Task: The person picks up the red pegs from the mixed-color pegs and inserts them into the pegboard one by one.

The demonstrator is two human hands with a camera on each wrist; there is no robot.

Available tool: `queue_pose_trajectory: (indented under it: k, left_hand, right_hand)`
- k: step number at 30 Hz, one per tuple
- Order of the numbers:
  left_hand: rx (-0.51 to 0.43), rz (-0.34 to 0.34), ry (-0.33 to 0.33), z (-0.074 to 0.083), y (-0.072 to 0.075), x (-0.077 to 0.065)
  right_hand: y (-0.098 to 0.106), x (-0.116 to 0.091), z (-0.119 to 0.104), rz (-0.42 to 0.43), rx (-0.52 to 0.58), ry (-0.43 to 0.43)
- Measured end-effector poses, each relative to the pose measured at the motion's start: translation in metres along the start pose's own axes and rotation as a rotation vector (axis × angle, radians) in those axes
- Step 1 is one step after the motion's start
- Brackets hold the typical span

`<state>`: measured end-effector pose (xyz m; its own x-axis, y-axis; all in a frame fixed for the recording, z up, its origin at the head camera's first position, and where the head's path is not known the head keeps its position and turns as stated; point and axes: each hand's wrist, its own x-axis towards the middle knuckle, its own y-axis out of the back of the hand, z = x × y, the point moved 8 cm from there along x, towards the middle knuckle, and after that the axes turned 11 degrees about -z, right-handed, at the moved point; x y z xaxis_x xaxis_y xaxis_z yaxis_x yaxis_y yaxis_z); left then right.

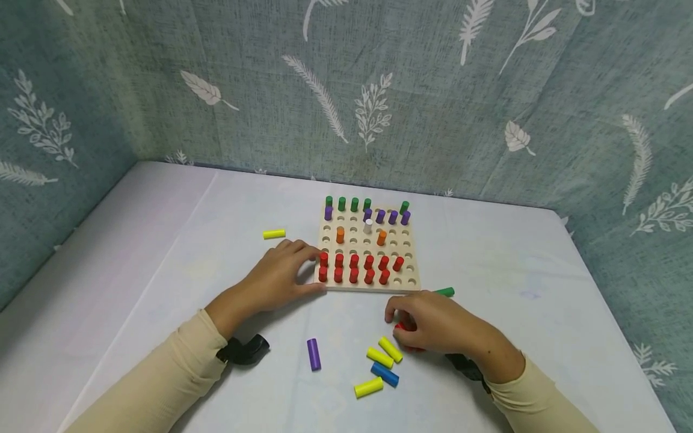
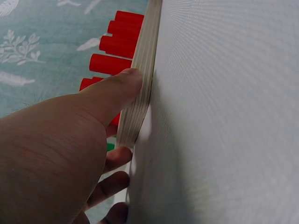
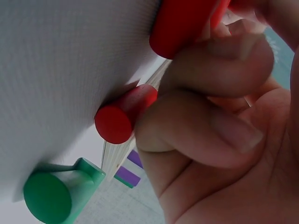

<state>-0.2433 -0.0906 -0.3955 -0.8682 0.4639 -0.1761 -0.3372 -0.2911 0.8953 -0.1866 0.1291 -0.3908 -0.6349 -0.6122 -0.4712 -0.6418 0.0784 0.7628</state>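
Observation:
A wooden pegboard [image 1: 400,287] lies on the table with rows of coloured pegs standing in it. At its near left corner, my left hand [image 1: 278,273] holds the board, thumb against the front edge [image 2: 140,100] and forefinger by the left side next to a standing red peg [image 1: 323,259]. My right hand [image 1: 441,322], fingers curled, is low over the table in front of the board. Its thumb and forefinger pinch a red peg [image 1: 400,326], partly hidden by the fingers. Another red peg [image 3: 125,114] lies beside the curled fingers, close to a green peg [image 3: 51,196].
Yellow pegs [image 1: 369,387] and a blue peg [image 1: 385,374] lie loose left of my right hand. A purple peg [image 1: 314,355] is further left, and one yellow peg [image 1: 274,234] lies beyond my left hand. A patterned cloth [image 1: 243,102] hangs behind the table.

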Motion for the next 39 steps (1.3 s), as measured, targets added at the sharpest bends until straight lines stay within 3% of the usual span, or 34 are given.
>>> queue_pose_trajectory:
  k: [6,14,28,39]
  left_hand:
    - [-0.002,0.002,-0.008,0.0,0.0,-0.001]
    - [-0.006,0.001,-0.005,0.0,0.0,-0.001]
    - [-0.017,0.013,-0.035,-0.002,-0.002,-0.003]
    - [-0.009,0.018,-0.037,-0.001,0.0,-0.001]
  right_hand:
    - [0.006,-0.003,-0.002,0.04,-0.006,0.03]
    - [0.018,-0.009,-0.006,0.169,-0.061,0.085]
    - [0.028,-0.009,0.005,0.303,-0.03,0.044]
    - [0.04,-0.014,0.015,0.417,0.007,-0.059]
